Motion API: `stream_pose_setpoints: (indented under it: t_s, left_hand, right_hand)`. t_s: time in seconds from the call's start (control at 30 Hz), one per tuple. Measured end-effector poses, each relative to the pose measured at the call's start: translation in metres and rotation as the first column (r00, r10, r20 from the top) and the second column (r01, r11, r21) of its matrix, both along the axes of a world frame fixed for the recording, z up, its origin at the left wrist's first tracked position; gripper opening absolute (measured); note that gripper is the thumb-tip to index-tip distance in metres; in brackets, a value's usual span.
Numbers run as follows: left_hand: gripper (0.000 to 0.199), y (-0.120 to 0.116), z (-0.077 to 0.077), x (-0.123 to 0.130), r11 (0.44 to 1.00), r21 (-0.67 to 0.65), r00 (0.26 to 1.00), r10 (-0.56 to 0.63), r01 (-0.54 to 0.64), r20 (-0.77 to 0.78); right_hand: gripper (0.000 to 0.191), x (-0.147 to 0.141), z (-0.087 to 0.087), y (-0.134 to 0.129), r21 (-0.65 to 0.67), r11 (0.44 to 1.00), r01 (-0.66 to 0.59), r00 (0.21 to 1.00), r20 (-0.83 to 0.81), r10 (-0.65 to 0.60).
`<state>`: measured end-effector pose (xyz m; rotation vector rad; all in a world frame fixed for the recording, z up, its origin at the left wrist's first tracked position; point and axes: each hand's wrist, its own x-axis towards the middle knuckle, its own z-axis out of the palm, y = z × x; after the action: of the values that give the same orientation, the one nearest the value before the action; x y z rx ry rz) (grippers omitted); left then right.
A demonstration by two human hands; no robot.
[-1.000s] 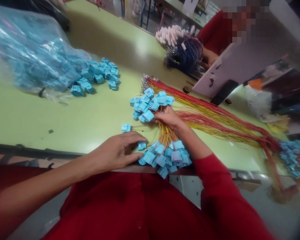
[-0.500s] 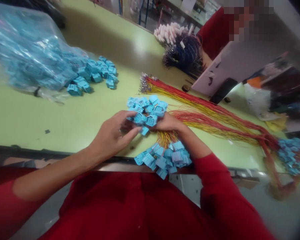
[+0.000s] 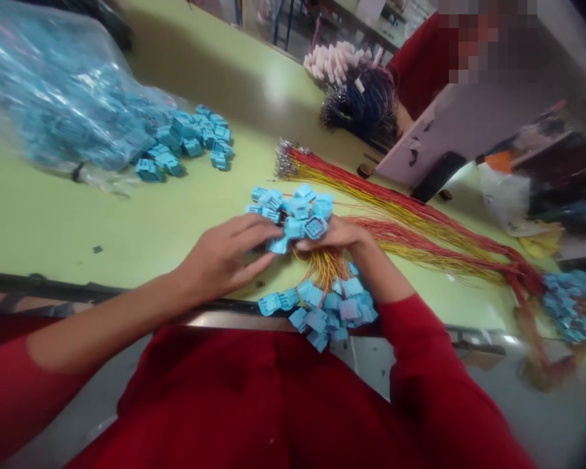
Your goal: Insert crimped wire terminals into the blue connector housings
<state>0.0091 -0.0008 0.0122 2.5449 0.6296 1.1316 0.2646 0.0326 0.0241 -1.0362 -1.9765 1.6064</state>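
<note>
My right hand (image 3: pixel 339 232) is closed around a bundle of red and yellow wires, partly hidden behind a cluster of blue plastic connectors (image 3: pixel 293 227) on the wire ends. From the left, my left hand (image 3: pixel 232 251) curls its fingers against the same cluster, the thumb lower and a little apart; its fingertips are partly hidden among the connectors. Below my right hand, more wired blue connectors (image 3: pixel 332 312) hang over the table's front edge. Red and yellow wires (image 3: pixel 410 244) trail from my right hand across the table to the right.
A clear plastic bag (image 3: pixel 68 98) of blue connectors lies at left, with loose connectors (image 3: pixel 190 140) at its mouth. Another red and yellow wire bundle (image 3: pixel 361 185) stretches behind my hands. Blue-black wires (image 3: pixel 361 101) lie near another person's red sleeve (image 3: pixel 417 62). A panel (image 3: pixel 449 130) stands at right.
My left fingers have moved slightly right, further over the cluster. The held connectors have shifted and turned a little to the right. A couple of hanging connectors have spread apart to the left.
</note>
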Motion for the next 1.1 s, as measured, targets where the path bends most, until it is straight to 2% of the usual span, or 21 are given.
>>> stream_pose_setpoints:
  t_s: [0.07, 0.1, 0.17, 0.2, 0.27, 0.33, 0.4, 0.47, 0.6, 0.77, 0.87, 1.03, 1.1]
  left_hand:
    - [0.02, 0.006, 0.001, 0.001, 0.996, 0.059, 0.998, 0.067, -0.066, -0.008]
    - [0.021, 0.007, 0.001, 0.002, 0.99, 0.094, 0.995, 0.101, -0.101, 0.007]
    - [0.025, 0.001, 0.0, 0.002, 0.972, 0.176, 0.987, 0.147, -0.156, 0.067]
    - [0.028, -0.004, 0.0, 0.002, 0.964, 0.223, 0.987, 0.129, -0.147, 0.09]
    - [0.031, -0.016, -0.002, 0.002, 0.966, 0.257, 0.999, -0.004, -0.005, 0.035]
    - [0.026, -0.026, -0.004, 0.002, 0.97, 0.148, 0.977, -0.174, 0.192, -0.126]
    - [0.024, -0.031, -0.008, 0.003, 0.968, -0.011, 0.937, -0.247, 0.252, -0.248]
    - [0.026, -0.03, -0.011, 0.002, 0.97, -0.122, 0.933, -0.236, 0.21, -0.271]
    - [0.031, -0.023, -0.015, -0.007, 0.941, -0.325, 0.971, -0.163, 0.099, -0.177]
    - [0.033, -0.016, -0.019, -0.019, 0.78, -0.623, 0.991, -0.119, 0.059, -0.055]
    - [0.028, -0.012, -0.019, -0.018, 0.721, -0.692, 0.997, -0.073, 0.044, -0.013]
    - [0.029, -0.007, -0.014, -0.015, 0.673, -0.739, 0.999, -0.014, 0.039, 0.039]
    - [0.031, -0.005, -0.013, -0.014, 0.618, -0.784, 0.997, 0.012, 0.049, 0.071]
  right_hand:
    - [0.031, 0.001, 0.001, 0.0, -0.013, 0.997, -0.072, 0.997, 0.018, 0.072]
    - [0.032, -0.001, 0.0, -0.001, -0.01, 0.998, -0.057, 0.998, 0.038, 0.057]
    - [0.035, -0.007, -0.003, -0.003, 0.031, 0.996, 0.079, 0.994, 0.07, -0.081]
    - [0.036, -0.011, -0.005, -0.003, 0.051, 0.983, 0.175, 0.982, 0.065, -0.178]
    - [0.034, -0.019, -0.01, -0.004, 0.054, 0.94, 0.336, 0.941, 0.024, -0.338]
    - [0.032, -0.025, -0.013, -0.004, 0.012, 0.899, 0.438, 0.899, -0.039, -0.437]
    - [0.034, -0.027, -0.015, -0.002, -0.037, 0.882, 0.471, 0.878, -0.079, -0.472]
    - [0.037, -0.025, -0.014, 0.0, -0.064, 0.876, 0.477, 0.872, -0.089, -0.481]
    - [0.04, -0.021, -0.011, 0.0, -0.101, 0.881, 0.462, 0.879, -0.075, -0.47]
    - [0.04, -0.02, -0.004, -0.005, -0.165, 0.913, 0.373, 0.919, -0.068, -0.388]
    - [0.043, -0.019, -0.001, -0.008, -0.147, 0.928, 0.342, 0.93, -0.087, -0.356]
    - [0.041, -0.019, 0.001, -0.008, -0.119, 0.933, 0.34, 0.935, -0.069, -0.349]
    - [0.04, -0.019, 0.003, -0.008, -0.102, 0.944, 0.315, 0.944, -0.069, -0.323]
